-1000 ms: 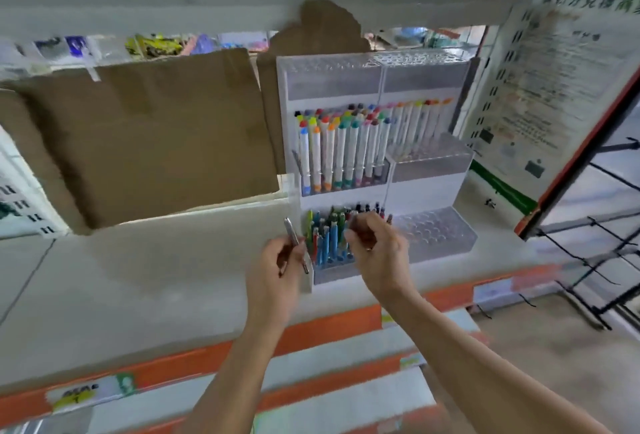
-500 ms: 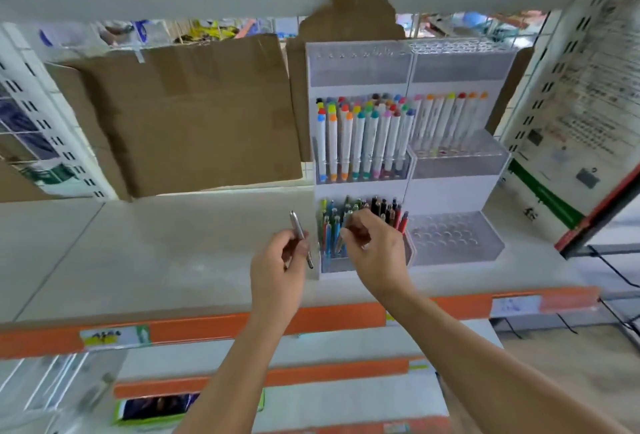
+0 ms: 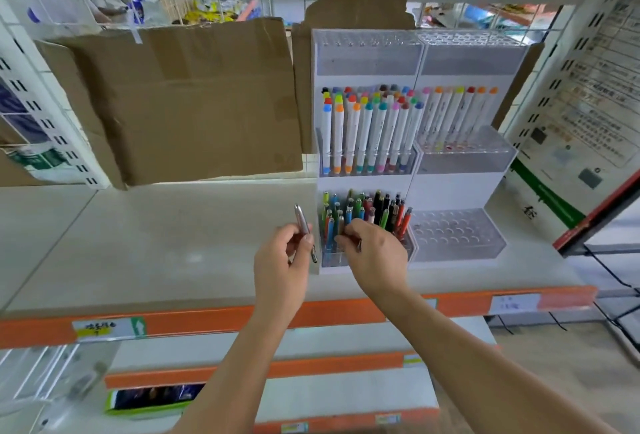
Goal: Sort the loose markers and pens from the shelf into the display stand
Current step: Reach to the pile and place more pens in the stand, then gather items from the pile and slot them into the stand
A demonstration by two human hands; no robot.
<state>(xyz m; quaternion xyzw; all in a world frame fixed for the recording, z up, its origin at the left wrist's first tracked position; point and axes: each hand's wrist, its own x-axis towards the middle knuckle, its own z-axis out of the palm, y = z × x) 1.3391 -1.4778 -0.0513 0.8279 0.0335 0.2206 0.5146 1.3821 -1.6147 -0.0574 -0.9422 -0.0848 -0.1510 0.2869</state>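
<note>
While both forearms reach in from below, the grey shelf [image 3: 166, 246] with its orange front strip fills most of the view, bare on its left half. Cardboard sheet [image 3: 194, 101] leans against the back wall, left of the display stand [image 3: 453, 188]. Stand is white and clear acrylic, stepped tiers, sitting on the shelf right of centre. Upper left tier packed with white markers [image 3: 370, 132], coloured caps, upright; a shorter row of the same continues on the right side. Lower left tier crowded with pens [image 3: 363, 212], mixed green, blue, black, red, mostly upright. Lower right tray [image 3: 457, 229] of holes beside it. Right hand [image 3: 375, 253] at the front of the pen tier, fingers pinched closed among the pens; what exactly it grips I cannot tell. Left hand [image 3: 280, 260] just left of the stand, closed around a silver pen [image 3: 305, 231], held near upright, tip down, close to the stand's side wall.
</note>
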